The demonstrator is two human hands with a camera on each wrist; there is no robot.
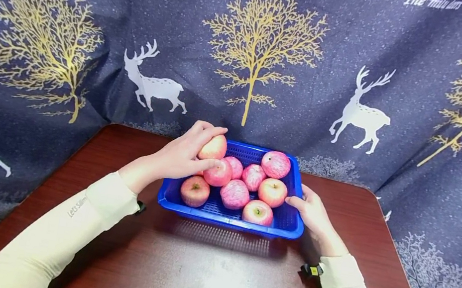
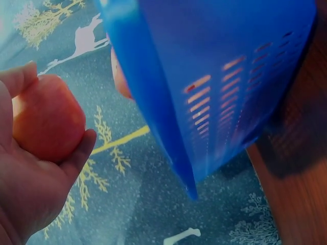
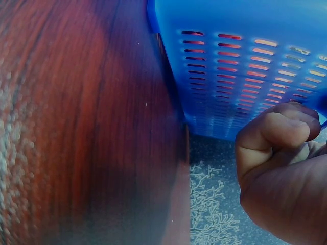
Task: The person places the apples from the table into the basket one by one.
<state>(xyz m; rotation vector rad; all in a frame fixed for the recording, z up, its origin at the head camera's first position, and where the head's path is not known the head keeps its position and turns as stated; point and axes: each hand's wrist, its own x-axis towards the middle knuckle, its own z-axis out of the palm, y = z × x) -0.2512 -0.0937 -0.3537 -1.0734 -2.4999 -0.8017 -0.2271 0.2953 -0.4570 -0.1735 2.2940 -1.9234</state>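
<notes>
A blue plastic basket [image 1: 227, 221] with slotted walls holds several red-and-yellow apples, such as the one at its front left [image 1: 195, 191]. Above its left back part, my left hand [image 1: 181, 155] grips an apple [image 1: 214, 147] between fingers and thumb. The left wrist view shows this held apple [image 2: 48, 120] raised past the rim, apart from the basket wall. At the right side, my right hand [image 1: 314, 216] holds the basket's edge, its thumb over the rim. In the right wrist view the curled fingers [image 3: 286, 130] lie against the slotted outer wall.
The basket stands on a dark brown wooden table [image 1: 209, 281], near its back edge. Behind hangs a dark blue cloth [image 1: 253, 62] printed with golden trees and white deer. Both forearms in pale sleeves reach in from the front.
</notes>
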